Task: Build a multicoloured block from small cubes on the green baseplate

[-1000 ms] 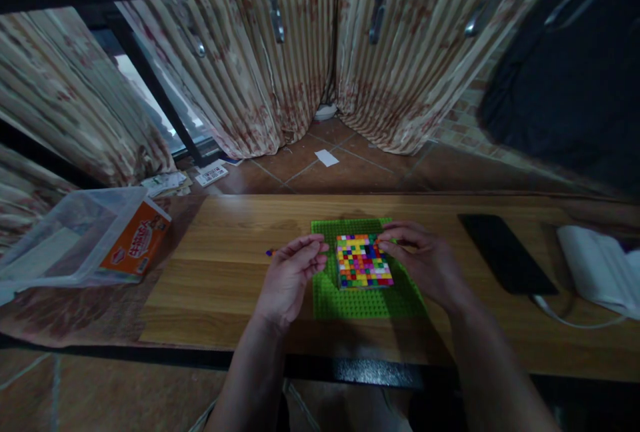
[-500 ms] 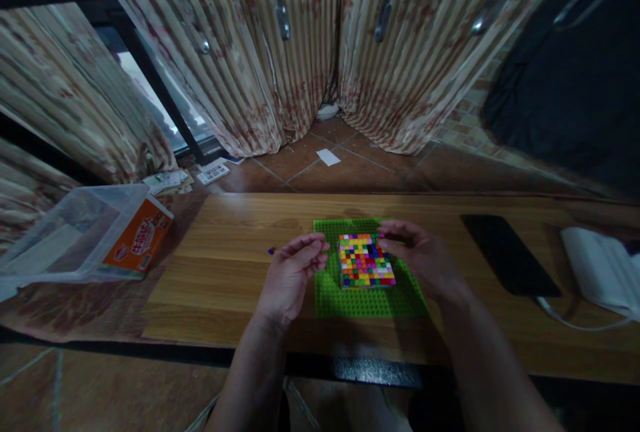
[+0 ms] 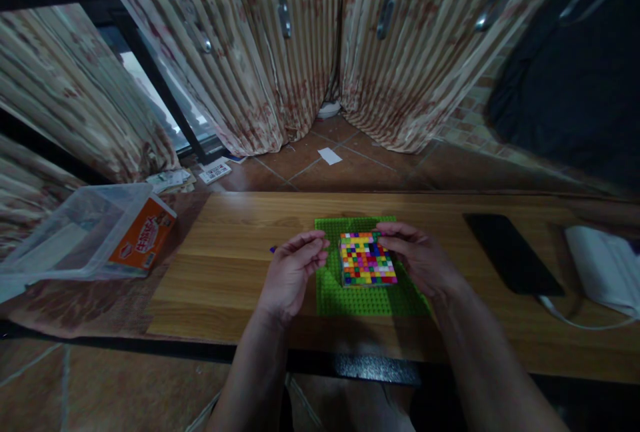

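A block of small multicoloured toy bricks (image 3: pixel 367 260) stands on a green studded baseplate (image 3: pixel 345 302). My right hand (image 3: pixel 420 255) reaches over the block's far right corner, with thumb and fingertips drawn together there. Whatever sits between those fingertips is too small to make out. Left of the block, my left hand (image 3: pixel 295 269) hovers at the baseplate's edge, palm turned inward and thumb pressed to the curled fingers. I cannot make out what it holds, if anything. Behind its wrist side, a small dark blue piece (image 3: pixel 273 249) lies on the table, partly hidden.
Wooden table (image 3: pixel 210 272). To the right lie a black phone (image 3: pixel 513 252) with a white cable (image 3: pixel 570 319) and a white folded item (image 3: pixel 600 269). At the left stands a clear plastic bin (image 3: pixel 95 219) with an orange label. Curtains (image 3: pixel 300 65) hang beyond the table.
My right hand shifts slightly about the block's far right corner, and its fingers draw closer together. My left hand keeps its pose. The whole view has drifted slightly.
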`<action>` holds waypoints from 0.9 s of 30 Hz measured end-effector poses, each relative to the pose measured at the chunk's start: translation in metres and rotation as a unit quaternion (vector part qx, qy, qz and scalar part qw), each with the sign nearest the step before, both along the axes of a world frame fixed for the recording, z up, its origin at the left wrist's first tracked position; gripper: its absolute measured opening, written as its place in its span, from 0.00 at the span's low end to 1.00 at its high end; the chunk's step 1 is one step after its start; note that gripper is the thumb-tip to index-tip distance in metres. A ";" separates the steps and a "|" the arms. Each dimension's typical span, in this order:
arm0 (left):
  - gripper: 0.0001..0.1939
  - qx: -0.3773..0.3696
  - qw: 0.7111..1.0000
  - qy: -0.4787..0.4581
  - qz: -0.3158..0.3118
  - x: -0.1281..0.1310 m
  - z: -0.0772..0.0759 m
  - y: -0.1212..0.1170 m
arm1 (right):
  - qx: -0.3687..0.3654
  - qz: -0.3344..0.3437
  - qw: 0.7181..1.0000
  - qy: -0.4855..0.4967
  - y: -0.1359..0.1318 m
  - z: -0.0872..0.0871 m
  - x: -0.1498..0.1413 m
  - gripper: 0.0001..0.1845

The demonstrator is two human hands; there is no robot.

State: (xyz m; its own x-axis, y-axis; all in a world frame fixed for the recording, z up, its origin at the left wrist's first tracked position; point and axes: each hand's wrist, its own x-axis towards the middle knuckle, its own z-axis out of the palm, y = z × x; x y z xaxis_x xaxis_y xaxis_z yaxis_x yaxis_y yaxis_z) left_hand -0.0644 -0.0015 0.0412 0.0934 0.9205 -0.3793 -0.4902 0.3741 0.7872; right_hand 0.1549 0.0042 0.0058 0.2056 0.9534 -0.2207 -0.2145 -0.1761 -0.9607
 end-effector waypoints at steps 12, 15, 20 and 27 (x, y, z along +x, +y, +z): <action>0.17 0.041 0.991 0.113 0.061 -0.024 -0.002 0.010 | -0.011 -0.014 0.999 0.034 -0.005 0.006 0.001 0.21; 0.15 0.068 0.964 0.231 0.112 -0.047 -0.008 0.018 | -0.002 -0.059 0.997 0.055 -0.007 0.009 0.011 0.20; 0.14 0.085 0.820 0.564 0.044 -0.075 -0.020 0.025 | -0.008 -0.140 0.989 0.039 -0.007 0.009 0.024 0.18; 0.15 0.089 0.741 0.664 -0.049 -0.076 -0.028 0.019 | -0.010 -0.132 0.991 0.014 -0.008 0.008 0.022 0.21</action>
